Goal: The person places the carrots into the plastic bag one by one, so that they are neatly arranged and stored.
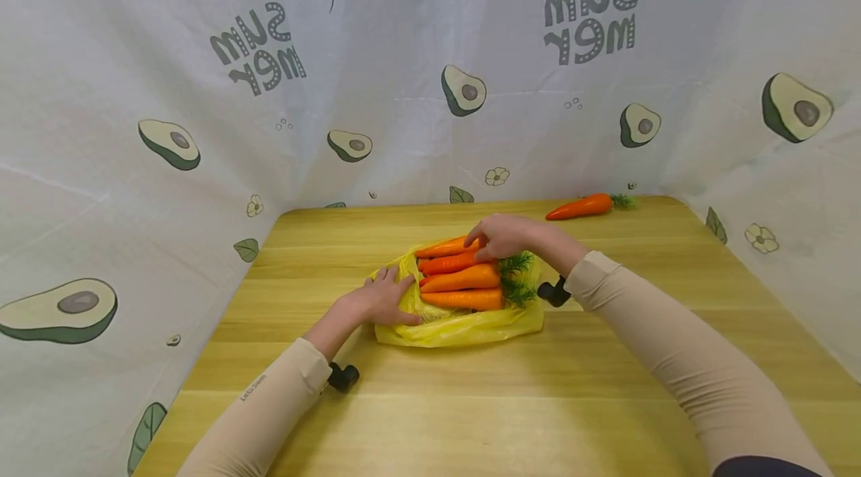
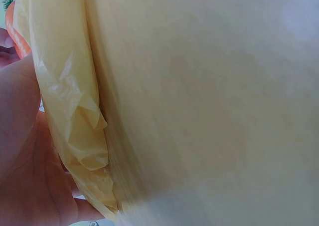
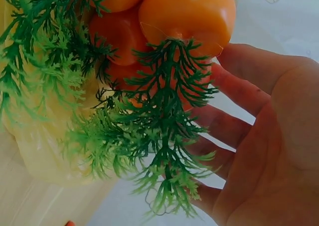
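A yellow plastic bag (image 1: 464, 329) lies on the table, its mouth spread around several orange carrots (image 1: 464, 279) with green tops (image 1: 518, 279). My left hand (image 1: 383, 297) rests on the bag's left side, fingers extended against the plastic; in the left wrist view a bag fold (image 2: 70, 101) partly covers those fingers. From the far side my right hand (image 1: 501, 236) reaches over the upper carrots, its fingertips touching them. In the right wrist view, the spread, slightly bent fingers (image 3: 232, 128) lie beside a thick orange carrot (image 3: 192, 14) and its green top (image 3: 167, 106).
Another carrot (image 1: 584, 206) lies by itself at the back right of the wooden table (image 1: 471, 410). A pale printed curtain (image 1: 403, 51) hangs behind the table and along both sides. Dark camera mounts (image 1: 344, 377) sit under both wrists.
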`<control>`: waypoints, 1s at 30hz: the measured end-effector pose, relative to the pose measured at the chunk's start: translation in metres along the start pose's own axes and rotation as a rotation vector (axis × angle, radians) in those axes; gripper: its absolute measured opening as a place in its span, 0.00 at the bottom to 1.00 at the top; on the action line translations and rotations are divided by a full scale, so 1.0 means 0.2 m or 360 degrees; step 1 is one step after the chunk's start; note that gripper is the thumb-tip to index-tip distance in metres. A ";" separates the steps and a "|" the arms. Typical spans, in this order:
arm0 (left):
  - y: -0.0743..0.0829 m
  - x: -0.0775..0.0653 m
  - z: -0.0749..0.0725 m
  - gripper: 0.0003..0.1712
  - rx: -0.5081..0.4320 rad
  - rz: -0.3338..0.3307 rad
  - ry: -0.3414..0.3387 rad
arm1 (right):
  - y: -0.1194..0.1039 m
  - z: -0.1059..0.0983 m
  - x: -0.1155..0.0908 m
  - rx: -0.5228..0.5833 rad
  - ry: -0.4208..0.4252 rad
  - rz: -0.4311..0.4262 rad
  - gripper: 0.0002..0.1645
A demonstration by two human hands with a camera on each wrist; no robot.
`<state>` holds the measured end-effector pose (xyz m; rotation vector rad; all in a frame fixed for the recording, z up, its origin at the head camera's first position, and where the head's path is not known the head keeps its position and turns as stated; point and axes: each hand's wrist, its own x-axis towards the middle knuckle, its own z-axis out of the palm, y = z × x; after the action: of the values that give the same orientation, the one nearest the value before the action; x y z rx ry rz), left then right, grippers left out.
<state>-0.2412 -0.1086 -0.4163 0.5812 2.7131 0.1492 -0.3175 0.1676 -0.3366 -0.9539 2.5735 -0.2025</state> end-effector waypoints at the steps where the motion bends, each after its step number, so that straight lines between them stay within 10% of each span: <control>1: 0.00 0.00 0.00 0.52 -0.0003 -0.0004 -0.0006 | 0.00 0.00 0.00 0.0007 0.0003 -0.0006 0.24; 30: -0.02 0.00 0.01 0.52 -0.0016 0.0021 0.0026 | 0.51 -0.04 -0.22 0.0184 0.0483 0.0251 0.23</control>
<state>-0.2416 -0.1119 -0.4195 0.5975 2.7233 0.1719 -0.3514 0.2733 -0.3419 -0.7211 2.8590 -0.4794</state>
